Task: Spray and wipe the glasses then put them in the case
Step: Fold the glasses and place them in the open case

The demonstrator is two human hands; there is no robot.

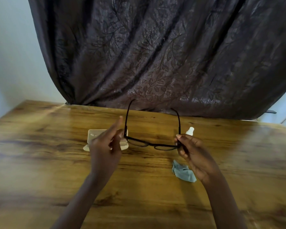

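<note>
Across the upper frame a dark curtain point(155, 55) is hung behind the wooden tabletop point(40, 162). At centre the glasses point(153, 144) are held above the tabletop with temples unfolded and pointing away, presumably so both lenses are presented for spraying. One end of the frame is pinched by the left hand point(106, 146), index finger raised clear. The other end is gripped by the right hand point(193, 154), fingers point(180, 138) curled round the hinge. Behind the left hand a seemingly open case point(94, 134) is laid ready. The cloth point(183, 172) is seen crumpled beside the right wrist, and the bottle point(190, 130) is stood just beyond that hand, within reach.
</note>
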